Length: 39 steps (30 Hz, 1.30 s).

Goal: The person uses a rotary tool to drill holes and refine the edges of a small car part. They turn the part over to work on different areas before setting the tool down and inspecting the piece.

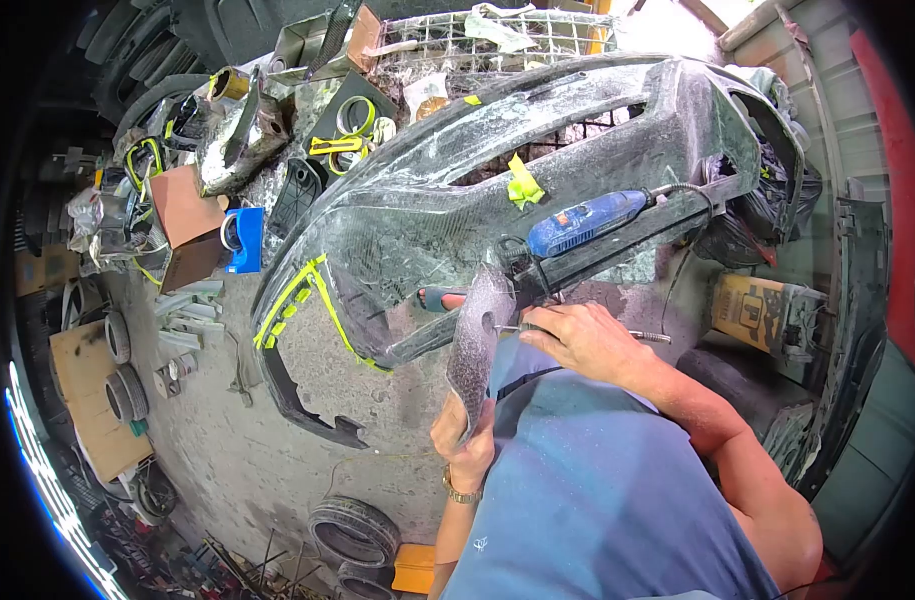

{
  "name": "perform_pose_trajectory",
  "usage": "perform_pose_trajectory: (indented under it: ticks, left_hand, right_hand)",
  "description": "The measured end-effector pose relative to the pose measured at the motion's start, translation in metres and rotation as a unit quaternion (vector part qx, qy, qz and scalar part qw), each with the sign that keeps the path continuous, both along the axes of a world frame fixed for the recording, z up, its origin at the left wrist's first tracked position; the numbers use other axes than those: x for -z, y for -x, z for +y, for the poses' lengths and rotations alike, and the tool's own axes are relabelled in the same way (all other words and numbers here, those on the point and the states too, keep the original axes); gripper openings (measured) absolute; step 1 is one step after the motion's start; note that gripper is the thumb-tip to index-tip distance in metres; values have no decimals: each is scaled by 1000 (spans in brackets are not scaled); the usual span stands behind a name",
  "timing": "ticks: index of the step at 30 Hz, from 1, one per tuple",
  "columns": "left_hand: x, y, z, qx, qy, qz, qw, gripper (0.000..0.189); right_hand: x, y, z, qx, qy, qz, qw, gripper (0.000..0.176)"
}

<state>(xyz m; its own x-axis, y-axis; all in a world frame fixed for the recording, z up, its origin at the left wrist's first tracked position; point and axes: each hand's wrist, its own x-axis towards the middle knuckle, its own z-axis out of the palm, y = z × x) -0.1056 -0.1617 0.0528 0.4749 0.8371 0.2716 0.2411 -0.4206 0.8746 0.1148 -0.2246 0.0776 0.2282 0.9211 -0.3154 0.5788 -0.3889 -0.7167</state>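
A dusty, speckled curved panel piece [479, 318] with a small hole stands upright in front of my body. My left hand [464, 437] is closed around its lower end, a watch on the wrist. In my right hand [582, 340] is the slim handpiece of a rotary tool, mostly hidden by my fingers; its thin metal bit [505, 328] reaches to the hole. A flexible shaft [649, 337] comes out behind that hand. Just beyond, the blue rotary tool [587, 224] lies on a large dusty car bumper [417, 235].
Yellow-green tape [327, 300] marks the bumper's left end. Tape rolls [355, 116], a yellow cutter [335, 145] and a blue box [244, 240] sit among clutter at the upper left. A cardboard box [762, 312] stands at right. Tyres [353, 532] lie on the concrete floor.
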Motion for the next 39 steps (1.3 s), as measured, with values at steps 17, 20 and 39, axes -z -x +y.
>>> perform_pose_trajectory:
  ticks: [17,20,39]
  left_hand:
    - [-1,11,-1,51,23,57,997,41]
    - [0,12,0,53,17,57,997,41]
    - [7,4,-2,-7,-31,10,999,24]
  right_hand:
    - [-3,2,-1,-10,12,39,999,31]
    - [1,2,0,-4,6,25,1000,31]
    - [9,7,-5,5,-16,35,999,28]
